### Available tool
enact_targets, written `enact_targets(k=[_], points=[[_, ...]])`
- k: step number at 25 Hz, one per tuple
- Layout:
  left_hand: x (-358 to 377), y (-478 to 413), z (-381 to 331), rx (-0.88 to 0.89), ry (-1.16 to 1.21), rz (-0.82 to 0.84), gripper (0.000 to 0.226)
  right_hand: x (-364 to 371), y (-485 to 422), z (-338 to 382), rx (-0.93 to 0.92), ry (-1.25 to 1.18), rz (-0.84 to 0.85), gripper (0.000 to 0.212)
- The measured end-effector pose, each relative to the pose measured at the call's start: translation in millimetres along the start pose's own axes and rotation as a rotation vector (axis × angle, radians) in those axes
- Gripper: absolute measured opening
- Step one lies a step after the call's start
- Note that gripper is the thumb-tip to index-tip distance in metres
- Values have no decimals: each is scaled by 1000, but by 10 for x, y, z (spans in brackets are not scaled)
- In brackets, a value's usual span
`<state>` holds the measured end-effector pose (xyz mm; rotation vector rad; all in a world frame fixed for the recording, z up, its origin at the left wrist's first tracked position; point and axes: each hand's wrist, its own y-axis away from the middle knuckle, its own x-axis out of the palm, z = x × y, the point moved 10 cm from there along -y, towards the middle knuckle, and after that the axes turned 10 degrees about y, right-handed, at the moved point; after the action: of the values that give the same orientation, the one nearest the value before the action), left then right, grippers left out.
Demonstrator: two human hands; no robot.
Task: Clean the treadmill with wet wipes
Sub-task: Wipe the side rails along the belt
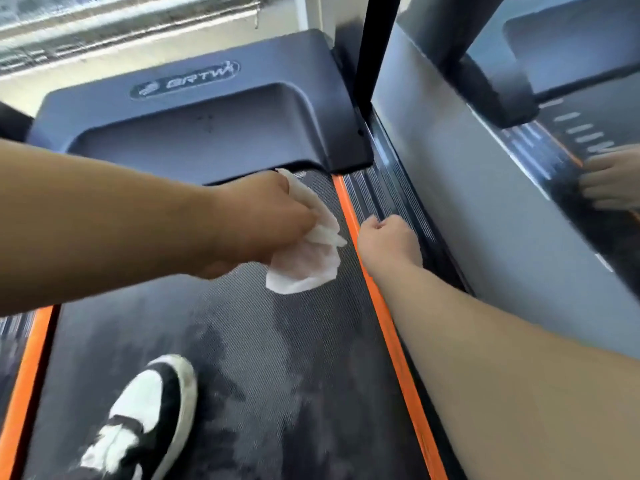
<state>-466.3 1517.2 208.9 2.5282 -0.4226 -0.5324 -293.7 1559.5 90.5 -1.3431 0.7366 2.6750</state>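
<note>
Nearest, damp patches on the treadmill belt suggest it is partly wiped. Farther on, my left grip clutches the wet wipe over the belt's front end; my right grip, fisted and empty, rests on the side rail. The motor cover beyond looks unwiped.

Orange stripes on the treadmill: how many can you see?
2. The left orange stripe runs beside the belt; the right orange stripe passes by the right hand.
</note>
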Motion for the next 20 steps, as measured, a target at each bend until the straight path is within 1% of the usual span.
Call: enact_targets(k=[3, 5, 7, 8, 9, 10, 11, 12, 13, 14, 15, 17, 19, 20], points=[[-31, -355, 16, 21, -18, 0, 35, -217, -129, 175, -97, 118, -76, 34], [-109, -685, 28, 28, -17, -34, 43, -455, -233, 160, -110, 183, -139, 31], [-209, -1069, -93, 73, -36, -87, 40, -569, -234, 40, -106, 296, -137, 35], [-221, -1242, -230, 134, -108, -121, 34, -568, -198, -42, -108, 366, -109, 39], [-174, -1399, -409, 238, -247, -158, 28, -538, -163, -130, -105, 419, -73, 44], [-75, -1517, -590, 364, -454, -199, 23, -510, -141, -215, -93, 445, -37, 49], [106, -1592, -678, 474, -629, -205, 25, -477, -129, -283, -75, 462, 1, 54], [405, -1647, -651, 582, -792, -134, 37, -452, -125, -344, -56, 470, 29, 59], [771, -1670, -459, 677, -926, 8, 52, -437, -114, -377, -47, 478, 46, 62], [1114, -1674, -187, 746, -1074, 145, 66, -431, -99, -390, -45, 487, 46, 63], [1334, -1648, 57, 787, -1174, 226, 74, -424, -81, -395, -45, 495, 36, 61], [1368, -1722, 355, 766, -1199, 270, 76, -397, -61, -391, -42, 513, 24, 64], [1234, -1787, 292, 841, -1190, 284, 79, -409, -79, -416, 1, 534, 33, 75], [1103, -1876, 236, 842, -1217, 264, 82, -417, -96, -421, 33, 566, 51, 79]])
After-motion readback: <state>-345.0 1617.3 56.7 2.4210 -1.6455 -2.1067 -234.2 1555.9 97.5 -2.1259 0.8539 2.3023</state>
